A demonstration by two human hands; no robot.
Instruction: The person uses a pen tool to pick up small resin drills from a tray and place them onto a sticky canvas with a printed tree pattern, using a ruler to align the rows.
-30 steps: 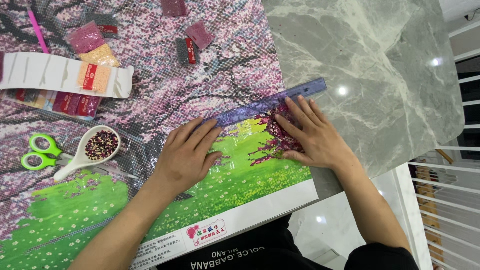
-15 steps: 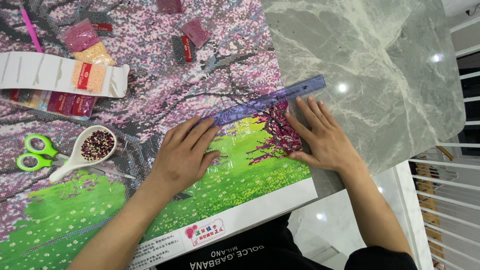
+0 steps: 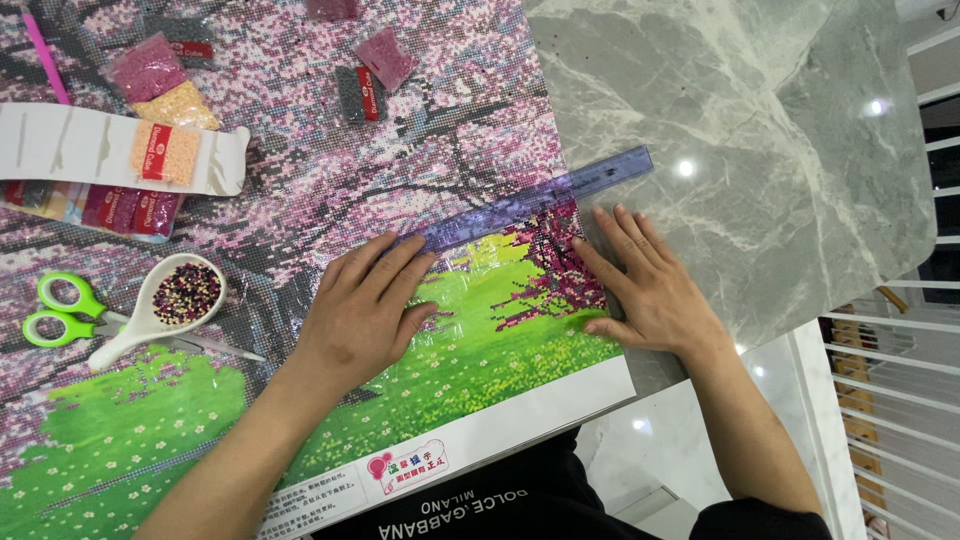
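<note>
I saw my left hand [image 3: 365,310] and right hand [image 3: 645,290] spread flat, fingers open, gripping nothing, pressing on a bead-mosaic canvas [image 3: 300,220] of pink blossoms and green grass. Just beyond their fingertips a clear purple ruler [image 3: 540,200] lay slanted across the canvas onto the grey marble tabletop [image 3: 740,130]. Further left sat a white bead scoop [image 3: 160,310], green scissors [image 3: 60,310] and bead packets [image 3: 160,85].

Two bare forearms are seen entering from the lower edge of the frame, no sleeves, watches, rings or bracelets worn on the left hand [image 3: 362,310] or the right hand [image 3: 648,290]. Nails are kept short and unpainted. A dark, near-black garment is worn on the torso at bottom centre, with pale printed lettering across it, and a dark sleeve edge is visible at bottom right by the right upper arm.
</note>
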